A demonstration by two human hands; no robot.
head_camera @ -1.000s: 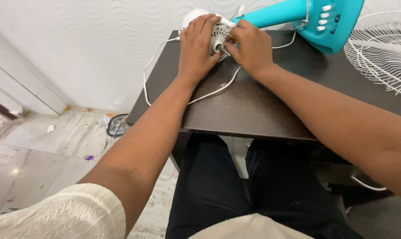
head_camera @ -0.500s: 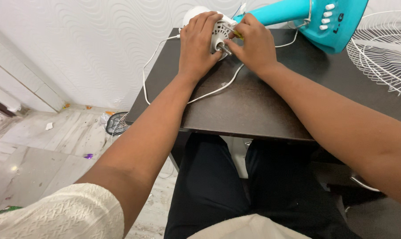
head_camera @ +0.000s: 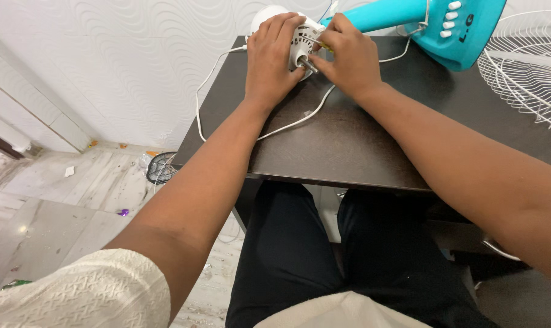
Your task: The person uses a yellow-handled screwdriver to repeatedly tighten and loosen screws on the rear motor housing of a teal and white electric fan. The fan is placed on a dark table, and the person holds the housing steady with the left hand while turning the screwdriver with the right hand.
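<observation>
Dark table point(head_camera: 348, 140) by a white wall, left hand point(head_camera: 274, 61) wrapped round white fan motor point(head_camera: 299, 45), right hand point(head_camera: 348, 58) pinching a small tool at it, blue fan stand point(head_camera: 433, 24) lying behind

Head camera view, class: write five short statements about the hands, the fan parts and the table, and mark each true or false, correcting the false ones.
1. The left hand grips the white fan motor. True.
2. The fan stand is red. False: it is turquoise with white buttons.
3. The right hand rests flat on the table, away from the motor. False: it is at the motor, fingers by the metal shaft.
4. A white cord lies across the dark table. True.
5. The wire fan guard lies at the left edge. False: it is at the right.
</observation>
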